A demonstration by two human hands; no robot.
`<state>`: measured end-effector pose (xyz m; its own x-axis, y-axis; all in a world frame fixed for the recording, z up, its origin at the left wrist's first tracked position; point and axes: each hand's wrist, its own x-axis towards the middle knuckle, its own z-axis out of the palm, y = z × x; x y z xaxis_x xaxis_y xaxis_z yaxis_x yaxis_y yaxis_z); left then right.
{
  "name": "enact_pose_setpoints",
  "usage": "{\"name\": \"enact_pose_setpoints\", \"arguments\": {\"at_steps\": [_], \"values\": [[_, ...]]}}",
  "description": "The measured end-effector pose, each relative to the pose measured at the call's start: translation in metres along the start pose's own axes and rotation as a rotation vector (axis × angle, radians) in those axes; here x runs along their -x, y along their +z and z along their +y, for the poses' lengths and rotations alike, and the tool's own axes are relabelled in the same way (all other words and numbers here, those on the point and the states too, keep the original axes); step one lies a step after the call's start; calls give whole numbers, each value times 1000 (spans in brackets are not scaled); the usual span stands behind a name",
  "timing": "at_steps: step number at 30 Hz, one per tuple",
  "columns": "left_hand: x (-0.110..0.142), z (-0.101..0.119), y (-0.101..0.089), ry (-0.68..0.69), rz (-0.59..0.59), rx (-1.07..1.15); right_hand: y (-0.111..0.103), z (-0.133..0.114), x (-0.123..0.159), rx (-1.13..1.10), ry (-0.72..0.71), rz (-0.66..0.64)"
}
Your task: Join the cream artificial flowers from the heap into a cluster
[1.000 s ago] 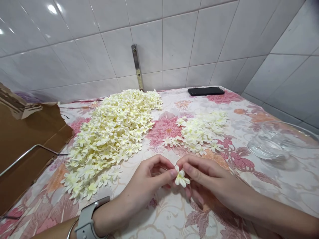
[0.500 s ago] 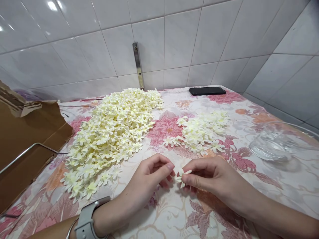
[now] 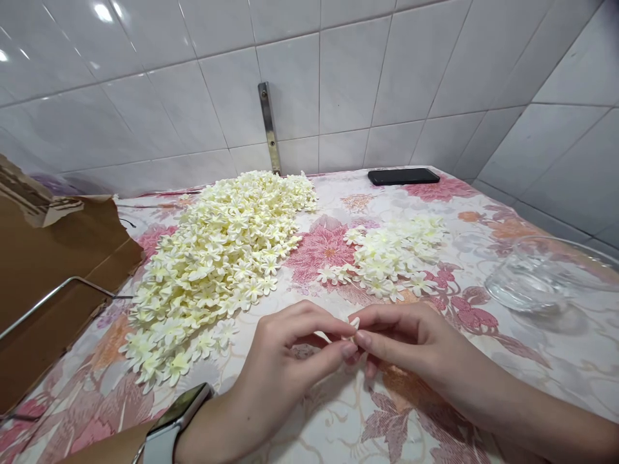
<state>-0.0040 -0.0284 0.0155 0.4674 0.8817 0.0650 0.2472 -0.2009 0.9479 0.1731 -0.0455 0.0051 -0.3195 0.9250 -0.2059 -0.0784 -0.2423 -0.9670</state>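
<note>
My left hand (image 3: 285,357) and my right hand (image 3: 411,341) meet fingertip to fingertip low over the flowered tablecloth (image 3: 338,419). Both pinch one small cream artificial flower (image 3: 352,324), mostly hidden by the fingers; only a petal or two shows. A large heap of the same cream flowers (image 3: 222,251) lies to the left, and a smaller heap (image 3: 391,254) lies just beyond my hands. A smartwatch (image 3: 169,428) is on my left wrist.
A clear glass bowl (image 3: 541,277) stands at the right. A black phone (image 3: 402,176) lies at the back by the tiled wall. A brown cardboard box (image 3: 53,258) with a metal wire handle sits at the left edge.
The flower was open and plainly visible between the fingertips; now both hands have closed in on it and it is mostly covered. My left wrist has turned, showing the watch face.
</note>
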Motion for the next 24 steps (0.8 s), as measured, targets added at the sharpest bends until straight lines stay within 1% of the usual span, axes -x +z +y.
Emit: {"name": "enact_pose_setpoints", "arguments": {"at_steps": [5,9,11,13,15,19,22,24], "values": [[-2,-1,0,-36,14,27,-3,3,1,-28,10,94],[-4,-1,0,-75,48,49,1,0,3,1,45,101],[-4,0,1,-149,1,135,2,-1,4,-4,64,101],[-2,0,3,-228,-74,278,2,-1,4,-29,67,92],[-1,-1,4,-282,-123,428,1,0,4,-61,74,51],[-1,-3,6,-380,-132,620,-2,1,2,-143,90,-94],[-2,-2,5,-386,-139,624,-5,2,1,-164,66,-157],[-4,0,4,-379,-116,598,-8,5,0,-193,48,-184]]}}
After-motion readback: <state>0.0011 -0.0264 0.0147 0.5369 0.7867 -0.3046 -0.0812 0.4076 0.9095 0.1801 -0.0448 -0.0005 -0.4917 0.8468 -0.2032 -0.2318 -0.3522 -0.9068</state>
